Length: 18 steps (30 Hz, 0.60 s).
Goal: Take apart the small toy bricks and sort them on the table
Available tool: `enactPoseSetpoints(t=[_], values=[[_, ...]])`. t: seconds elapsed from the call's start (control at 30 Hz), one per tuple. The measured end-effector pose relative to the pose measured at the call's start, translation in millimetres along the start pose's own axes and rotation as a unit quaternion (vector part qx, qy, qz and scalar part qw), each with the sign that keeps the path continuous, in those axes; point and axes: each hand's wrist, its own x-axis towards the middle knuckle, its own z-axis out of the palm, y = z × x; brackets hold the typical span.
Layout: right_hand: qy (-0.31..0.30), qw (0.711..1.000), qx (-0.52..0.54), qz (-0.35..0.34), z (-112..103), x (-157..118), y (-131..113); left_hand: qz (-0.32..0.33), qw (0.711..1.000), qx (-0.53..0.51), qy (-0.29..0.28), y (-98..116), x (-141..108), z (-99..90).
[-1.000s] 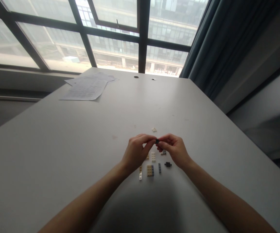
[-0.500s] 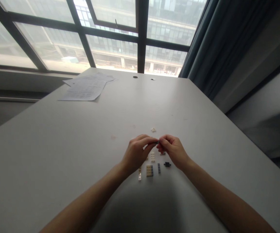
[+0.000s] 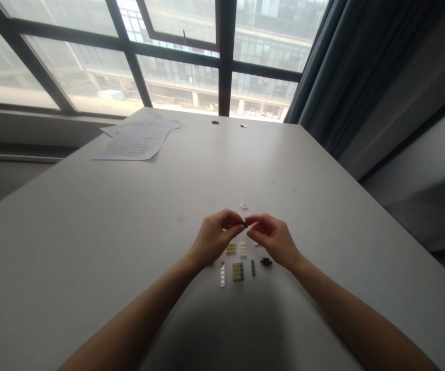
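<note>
My left hand (image 3: 217, 234) pinches a small dark toy brick (image 3: 245, 224) between thumb and fingertips, a little above the table. Close by on the right, my right hand (image 3: 272, 236) has its thumb and forefinger parted around the brick's near side; whether a fingertip touches it I cannot tell. Below the hands lie a tan brick (image 3: 230, 249), a white brick (image 3: 242, 250), a tan and grey block (image 3: 238, 271), a narrow grey strip (image 3: 252, 267), a long white strip (image 3: 222, 275) and a black piece with side pegs (image 3: 266, 262). My right hand partly covers another small piece.
Beyond the hands lies a small white piece (image 3: 244, 206). Printed sheets of paper (image 3: 133, 140) rest at the far left of the white table (image 3: 91, 232). Two round fittings sit near its far edge, below the window. A dark curtain (image 3: 330, 77) hangs at the right.
My right thumb and forefinger have parted and come off their grip on the dark brick. My left hand has shifted slightly left, uncovering more of the tan brick and white strip.
</note>
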Motion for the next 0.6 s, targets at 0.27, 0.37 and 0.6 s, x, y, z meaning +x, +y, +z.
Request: enactPoseSetpoints(t=[0.27, 0.37, 0.6], values=[[0.007, 0.999, -0.051, 0.001, 1.2, 1.3, 10.5, -0.033, 0.999, 0.003, -0.028, -4.4, 2.8, -3.4], [0.002, 0.995, -0.103, 0.006, 0.3, 2.6, 12.7, -0.042, 0.998, 0.015, -0.033, -5.8, 3.2, -3.8], [-0.027, 0.978, -0.201, -0.041, -0.3, 8.3, 4.9, -0.023, 0.989, 0.148, -0.009, -0.5, 5.5, -12.6]])
